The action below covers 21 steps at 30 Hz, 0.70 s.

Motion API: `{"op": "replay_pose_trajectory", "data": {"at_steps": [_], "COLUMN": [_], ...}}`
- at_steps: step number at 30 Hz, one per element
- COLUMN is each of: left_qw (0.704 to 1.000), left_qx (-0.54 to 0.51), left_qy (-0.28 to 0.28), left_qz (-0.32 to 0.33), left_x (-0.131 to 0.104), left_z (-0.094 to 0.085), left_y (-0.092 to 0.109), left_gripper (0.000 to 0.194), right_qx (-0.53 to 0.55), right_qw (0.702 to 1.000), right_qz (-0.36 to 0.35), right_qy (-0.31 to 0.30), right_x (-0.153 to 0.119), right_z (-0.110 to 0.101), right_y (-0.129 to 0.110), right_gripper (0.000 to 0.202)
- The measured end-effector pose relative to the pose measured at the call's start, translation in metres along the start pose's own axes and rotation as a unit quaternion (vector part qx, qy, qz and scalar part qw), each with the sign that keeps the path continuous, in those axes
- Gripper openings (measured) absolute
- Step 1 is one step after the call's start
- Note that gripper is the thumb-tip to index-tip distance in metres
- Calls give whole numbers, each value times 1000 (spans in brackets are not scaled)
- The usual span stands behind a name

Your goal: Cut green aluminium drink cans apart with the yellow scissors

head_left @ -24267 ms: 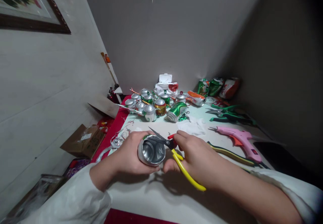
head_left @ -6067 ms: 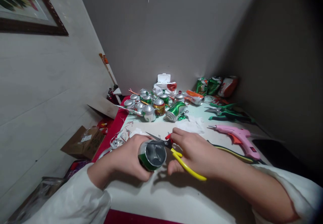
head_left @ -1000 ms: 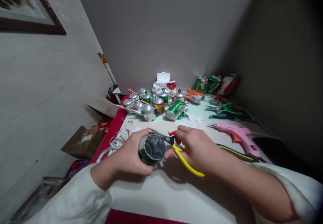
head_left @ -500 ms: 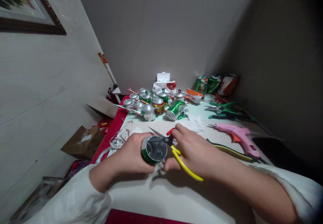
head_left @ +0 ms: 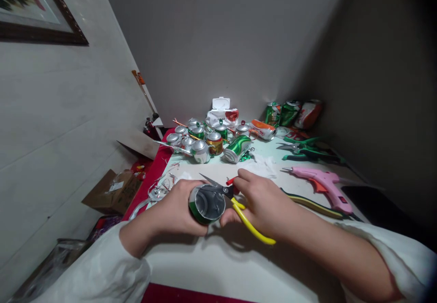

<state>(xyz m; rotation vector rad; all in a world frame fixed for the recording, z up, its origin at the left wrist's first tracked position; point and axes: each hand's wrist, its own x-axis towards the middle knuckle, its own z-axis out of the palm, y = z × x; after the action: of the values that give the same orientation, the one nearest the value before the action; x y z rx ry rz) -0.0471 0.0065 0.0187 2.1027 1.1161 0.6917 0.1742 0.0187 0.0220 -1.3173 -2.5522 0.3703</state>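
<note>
My left hand (head_left: 175, 207) is wrapped round a green drink can (head_left: 207, 204) whose top is cut away, so its bare metal inside faces me. In my right hand (head_left: 256, 198) is a pair of scissors (head_left: 251, 225) with dark blades and yellow and red handles. The blades are parted and lie at the can's upper rim, one over the opening and one beyond it. My right thumb is close to the can's right side. Behind my hands, a cut green can (head_left: 238, 149) lies on its side by several small teapots made from cans (head_left: 200, 151).
A pink glue gun (head_left: 321, 182) and long-handled pliers (head_left: 314, 206) lie to the right, with green-handled snips (head_left: 297, 148) farther back. Several cans (head_left: 273, 115) and a wipes pack (head_left: 221, 117) stand along the back. Metal strips (head_left: 160, 191) lie left; a cardboard box (head_left: 112, 191) is below the table.
The can has shifted slightly left and tilted a little in my left hand. The scissor blades have opened slightly, and my right hand has moved only a little.
</note>
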Motion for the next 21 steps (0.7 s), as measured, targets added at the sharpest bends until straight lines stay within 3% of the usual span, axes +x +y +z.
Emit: {"op": "replay_pose_trajectory", "data": {"at_steps": [11,16,21], "left_qw": [999,998,996], "left_qx": [-5,25,40], "left_qy": [-38,-53,-75], "left_qz": [-8,-6,-33], "left_x": [-2,0,0], "left_z": [-4,-7,-6], "left_y": [0,0,-2], "left_gripper": [30,30,28], "right_qx": [28,-6,29], "right_qw": [997,998,998], "right_qz": [-61,-53,-55], "right_qy": [47,19,-5], "right_x": [3,2,-1], "right_z": [11,3,-3], "right_y": [10,7,0], "right_gripper": [61,70,79]}}
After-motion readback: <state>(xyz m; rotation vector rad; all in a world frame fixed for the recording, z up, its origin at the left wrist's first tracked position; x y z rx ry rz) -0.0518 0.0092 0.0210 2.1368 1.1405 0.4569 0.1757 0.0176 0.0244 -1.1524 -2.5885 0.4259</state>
